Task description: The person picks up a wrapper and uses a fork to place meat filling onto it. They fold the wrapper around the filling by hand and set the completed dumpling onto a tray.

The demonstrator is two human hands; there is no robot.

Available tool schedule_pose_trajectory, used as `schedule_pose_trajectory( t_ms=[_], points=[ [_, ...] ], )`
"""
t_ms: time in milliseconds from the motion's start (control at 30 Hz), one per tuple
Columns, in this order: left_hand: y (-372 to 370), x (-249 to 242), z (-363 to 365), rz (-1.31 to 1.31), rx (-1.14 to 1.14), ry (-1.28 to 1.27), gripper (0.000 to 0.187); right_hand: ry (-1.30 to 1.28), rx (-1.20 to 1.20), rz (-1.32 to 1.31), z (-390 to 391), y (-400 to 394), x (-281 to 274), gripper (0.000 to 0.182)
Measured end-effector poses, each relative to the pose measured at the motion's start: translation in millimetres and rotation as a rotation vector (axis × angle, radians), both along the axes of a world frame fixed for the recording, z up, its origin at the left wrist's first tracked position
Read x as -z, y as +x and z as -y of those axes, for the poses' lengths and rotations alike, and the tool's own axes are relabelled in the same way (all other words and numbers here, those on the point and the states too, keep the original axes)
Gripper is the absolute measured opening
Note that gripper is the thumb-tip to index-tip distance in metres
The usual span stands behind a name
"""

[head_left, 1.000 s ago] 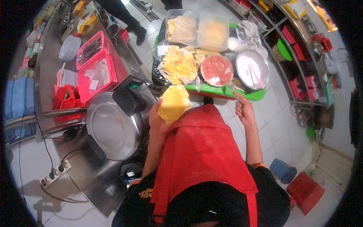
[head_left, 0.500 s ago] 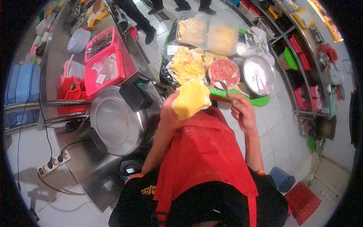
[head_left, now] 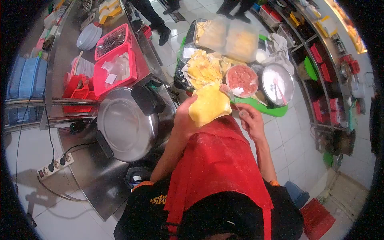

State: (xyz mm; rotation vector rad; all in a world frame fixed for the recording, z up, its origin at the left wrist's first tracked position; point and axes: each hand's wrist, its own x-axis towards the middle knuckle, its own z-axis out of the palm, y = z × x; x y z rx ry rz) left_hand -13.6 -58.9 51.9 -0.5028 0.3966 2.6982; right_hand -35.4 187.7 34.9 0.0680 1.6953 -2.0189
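Note:
A yellow dough sheet (head_left: 210,106) lies across my left hand (head_left: 185,116), which grips it at its left edge. My right hand (head_left: 252,123) pinches the handle of a metal spoon (head_left: 233,98). Its tip is beside the sheet's upper right edge, with what looks like a bit of pink filling on it. Just beyond is a round bowl of pink minced meat (head_left: 242,76). Behind my left hand is a loose pile of yellow dough sheets (head_left: 203,72). A metal bowl (head_left: 291,88) of white powder, with a pink-handled utensil (head_left: 279,93) in it, stands to the right.
Two translucent containers (head_left: 242,42) stand at the back of the green tray (head_left: 276,110). A large lidded steel pot (head_left: 125,124) and pink baskets (head_left: 136,66) are at my left. Shelves (head_left: 316,68) line the right. Another person's legs (head_left: 152,18) show at the top.
The spoon has moved left from the meat bowl to the edge of the dough sheet. My left hand still holds the sheet. The whole view has shifted slightly.

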Motion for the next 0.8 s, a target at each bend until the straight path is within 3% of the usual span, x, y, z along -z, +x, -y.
schedule_pose_trajectory(
  t_ms=[200,233,300,367,533,633,667,733,800],
  points=[
    [0.4,6.0,4.7,-0.005,-0.004,-0.051,0.050,0.053,-0.059,-0.002,3.1,-3.8,-7.1,0.030],
    [0.8,6.0,5.7,-0.004,-0.005,-0.052,0.050,0.261,-0.072,-0.464,1.5,-8.7,-7.1,0.035],
    [0.9,5.9,7.7,-0.126,0.015,-0.014,0.050,0.465,-0.084,-0.927,0.4,-10.8,-15.4,0.040],
    [-1.4,8.0,5.2,-0.087,-0.005,-0.029,0.051,0.827,-0.150,-1.091,-1.2,-5.7,-37.4,0.048],
    [-3.2,5.9,-1.8,-0.061,-0.022,-0.102,0.051,0.887,-0.176,-1.004,14.0,1.2,-62.8,0.048],
    [-1.7,15.9,-0.6,-0.081,0.055,0.064,0.051,0.789,-0.223,-0.916,22.8,0.5,-62.0,0.046],
    [1.1,34.9,2.0,-0.398,0.154,-0.626,0.051,0.744,-0.254,-0.925,24.9,-1.5,-60.6,0.045],
    [0.6,24.9,-0.8,-0.707,0.250,-1.320,0.051,0.761,-0.305,-0.925,26.9,-4.8,-61.6,0.043],
    [1.9,9.0,-7.2,0.006,0.060,-0.076,0.042,0.778,-0.359,-0.925,27.8,-5.0,-62.0,0.041]
  ],
)
